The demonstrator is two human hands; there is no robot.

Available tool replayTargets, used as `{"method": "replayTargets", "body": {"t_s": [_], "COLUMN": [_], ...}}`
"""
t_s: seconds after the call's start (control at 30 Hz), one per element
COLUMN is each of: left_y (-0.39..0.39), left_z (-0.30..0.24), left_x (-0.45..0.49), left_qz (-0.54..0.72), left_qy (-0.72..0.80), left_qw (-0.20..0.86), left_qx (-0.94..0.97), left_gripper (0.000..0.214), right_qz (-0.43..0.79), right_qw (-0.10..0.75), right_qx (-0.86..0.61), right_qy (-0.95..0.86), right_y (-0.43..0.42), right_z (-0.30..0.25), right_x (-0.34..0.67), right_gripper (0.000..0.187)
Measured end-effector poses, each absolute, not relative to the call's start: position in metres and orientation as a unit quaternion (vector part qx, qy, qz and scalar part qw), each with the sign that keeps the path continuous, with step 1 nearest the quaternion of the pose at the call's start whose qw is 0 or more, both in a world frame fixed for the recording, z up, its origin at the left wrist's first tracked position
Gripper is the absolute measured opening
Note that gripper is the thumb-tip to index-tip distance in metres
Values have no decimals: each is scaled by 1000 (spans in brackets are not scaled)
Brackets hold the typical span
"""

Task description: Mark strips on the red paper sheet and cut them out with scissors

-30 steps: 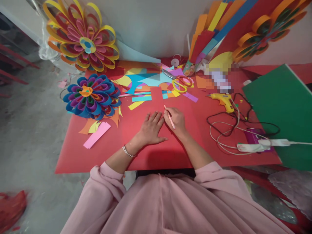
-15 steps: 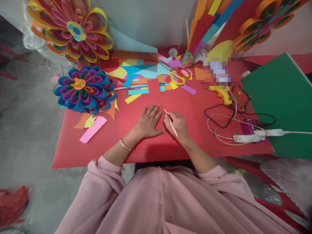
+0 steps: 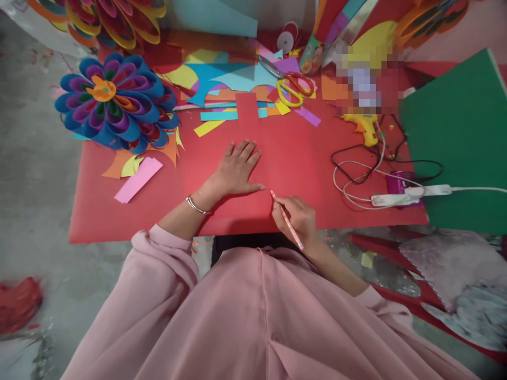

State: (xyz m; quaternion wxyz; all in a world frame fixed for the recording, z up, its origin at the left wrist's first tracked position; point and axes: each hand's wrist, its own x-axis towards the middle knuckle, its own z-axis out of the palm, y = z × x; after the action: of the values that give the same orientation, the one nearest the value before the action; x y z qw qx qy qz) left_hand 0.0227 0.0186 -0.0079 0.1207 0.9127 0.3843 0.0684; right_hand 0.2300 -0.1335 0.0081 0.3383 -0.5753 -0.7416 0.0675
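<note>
My left hand [image 3: 238, 171] lies flat with fingers spread on red paper [image 3: 293, 158] that covers the middle of the red table [image 3: 119, 221]. Closed around a slim pink patterned pencil [image 3: 292, 228], my right hand [image 3: 298, 215] is at the table's front edge. The pencil's tip points up and left, close to my left thumb; I cannot tell whether it touches the paper. Above my left fingers lies a narrow red paper strip [image 3: 247, 113].
Paper flowers [image 3: 119, 100] stand at the left, near pink strips [image 3: 138, 180]. Coloured scraps and scissors [image 3: 295, 88] lie at the back. To the right are a yellow glue gun [image 3: 366, 128], tangled cords, a white power strip [image 3: 412, 195] and a green board [image 3: 459, 148].
My right hand has moved down toward the front edge with the pencil, away from my left fingertips. My left hand stays flat on the paper. The camera view has tilted downward.
</note>
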Motion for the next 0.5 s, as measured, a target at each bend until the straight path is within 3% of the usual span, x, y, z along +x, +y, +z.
{"method": "replayTargets", "body": {"t_s": [0.5], "left_y": [21], "left_z": [-10], "left_x": [23], "left_qz": [72], "left_qy": [383], "left_qw": [131], "left_qx": [912], "left_gripper": [110], "right_qz": [96], "right_qw": [331], "right_qx": [-575], "right_qy": [-742], "right_y": [-175], "right_z": [23], "right_x": [234], "right_gripper": [19]}}
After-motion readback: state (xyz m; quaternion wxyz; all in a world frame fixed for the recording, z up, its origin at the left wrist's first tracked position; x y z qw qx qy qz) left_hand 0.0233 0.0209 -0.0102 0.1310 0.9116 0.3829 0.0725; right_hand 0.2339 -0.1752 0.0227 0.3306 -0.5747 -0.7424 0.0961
